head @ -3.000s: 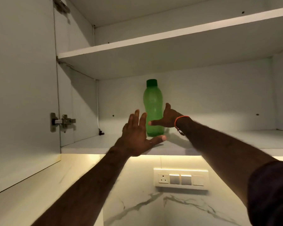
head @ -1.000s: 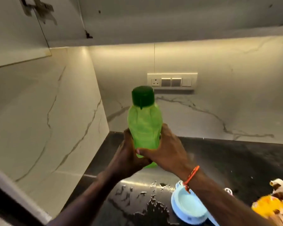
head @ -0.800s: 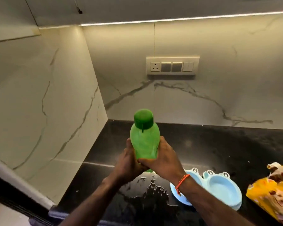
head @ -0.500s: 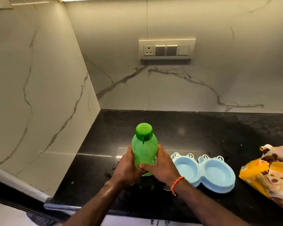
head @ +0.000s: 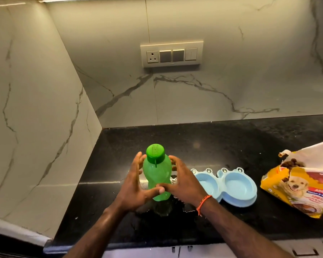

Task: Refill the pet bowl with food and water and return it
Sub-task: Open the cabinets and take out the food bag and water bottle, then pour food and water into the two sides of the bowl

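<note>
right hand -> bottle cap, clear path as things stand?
Probably yes. The right hand sits beside the green bottle, fingers spread and relaxed, just below the cap. Nothing stands above or around the cap; the left hand flanks the other side, lower down, and the pet bowl lies off to the right.

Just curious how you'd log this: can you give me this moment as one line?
green plastic bottle: upright on black counter, capped | hands: left, right open beside it | blue double pet bowl: empty
</note>
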